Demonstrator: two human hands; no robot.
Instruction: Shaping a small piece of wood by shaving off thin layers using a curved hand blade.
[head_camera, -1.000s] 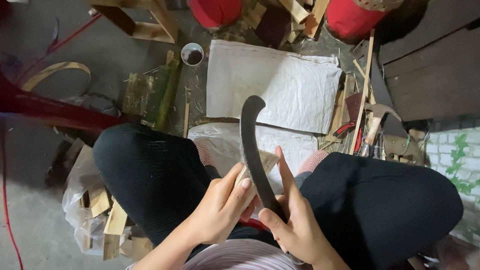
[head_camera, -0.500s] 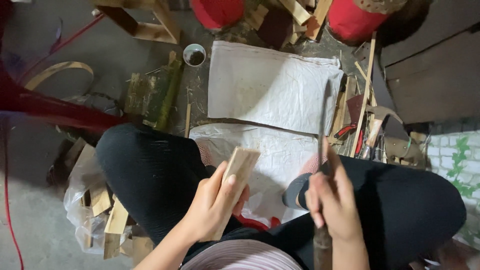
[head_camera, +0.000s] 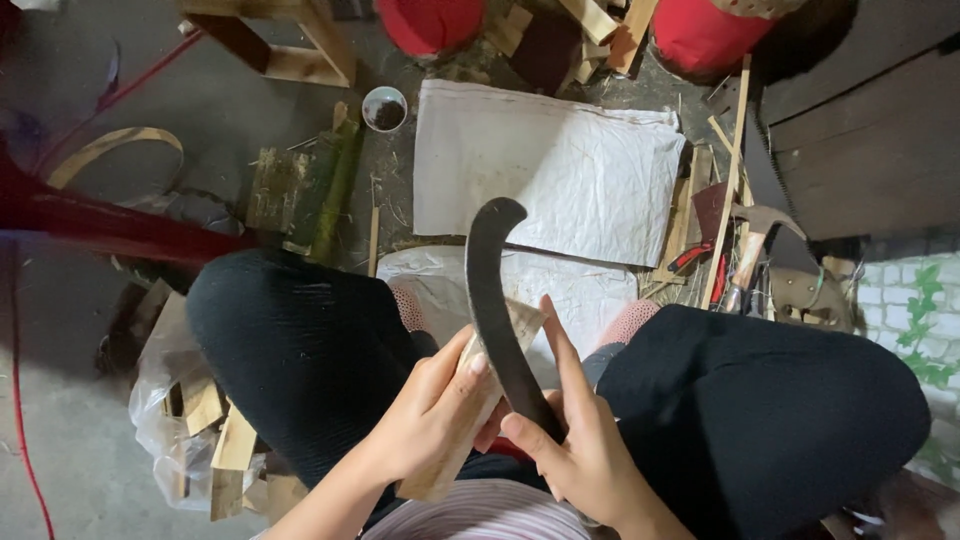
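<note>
Concrete floor workshop, cluttered: white woven sack (head_camera: 560, 170) spread flat at upper centre, second pale sack under the knees, small cup (head_camera: 385, 108) upper left of it, bamboo offcut (head_camera: 335, 190) beside that. Red containers (head_camera: 715, 35) along the top edge. Hammer (head_camera: 755, 240) and loose sticks at right, plastic bag of wood scraps (head_camera: 195, 420) lower left.

Person seated, black trousers, knees apart, both hands at lower centre of frame.

Left hand (head_camera: 430, 420): fingers curled closed around a pale wood piece (head_camera: 480, 400), thumb lying along its upper face. Piece runs diagonally, top end poking out near the blade, bottom end near the lap.

Right hand (head_camera: 590, 450): closed on the base of a dark curved blade (head_camera: 495, 300), index finger extended up alongside it. Blade rises to mid-frame, hooked tip curling right. Its edge sits against the wood piece, touching or nearly so; exact contact line is hidden by the fingers.

Judgement on doing this well:
- keep the left thumb behind the edge, not ahead of it
- brace the wood's lower end against thigh or lap so it can't twist
- start the blade on the end grain, centred, before loading it
- short controlled pushes, cut direction away from knees
- the extended index finger steers the blade; keep it off the sharp side
</note>
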